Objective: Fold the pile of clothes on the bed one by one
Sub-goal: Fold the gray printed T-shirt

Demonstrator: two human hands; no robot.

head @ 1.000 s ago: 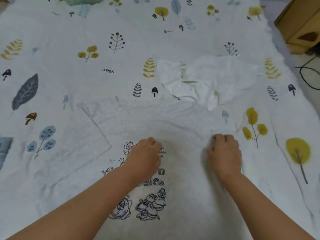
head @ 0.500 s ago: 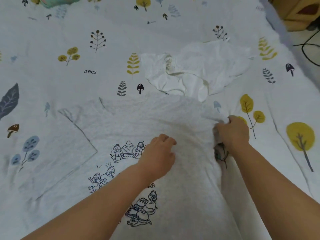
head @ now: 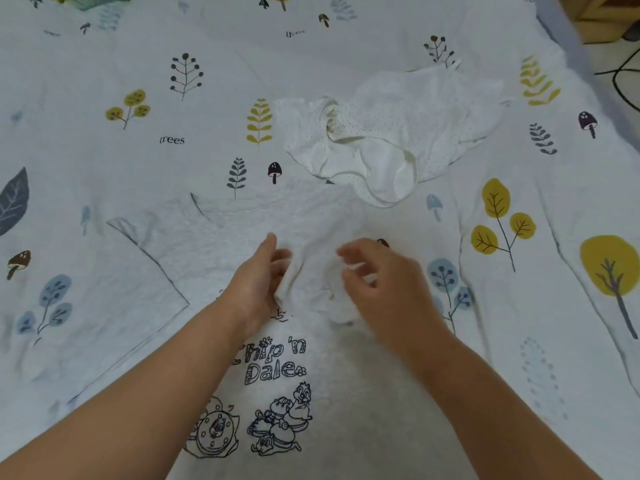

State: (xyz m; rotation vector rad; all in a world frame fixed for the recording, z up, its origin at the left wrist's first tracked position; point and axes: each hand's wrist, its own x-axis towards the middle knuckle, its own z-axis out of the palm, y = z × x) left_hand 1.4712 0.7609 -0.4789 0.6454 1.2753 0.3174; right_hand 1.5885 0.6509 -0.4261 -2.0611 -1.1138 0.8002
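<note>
Two bare hands work over a pale grey cotton T-shirt (head: 221, 251) printed with dark outline cartoon chipmunks and the words "Chip 'n Dale", which lies spread on a white bedsheet (head: 104, 98) patterned with yellow trees, blue plants, grey leaves and small mushrooms. The left hand (head: 258, 284) stands on its edge with the thumb up, and its fingers pinch a raised ridge of the shirt's fabric just to its right. The right hand (head: 377, 285) hovers close beside that ridge with its fingers loosely curled toward the left hand; motion blur hides the fingertips, so whether they grasp any cloth cannot be told. The shirt's one visible short sleeve reaches out well to the left of the left hand, and the printed figures lie just below both wrists, between the forearms. Beyond the right hand, past the shirt's neckline and overlapping its top edge, sits a crumpled white garment with tiny dots (head: 398, 133). Far off to the upper right of the right hand, at the bed's edge, a black cable (head: 621, 81) curls on the floor beside a piece of brown wooden furniture (head: 609, 12).
</note>
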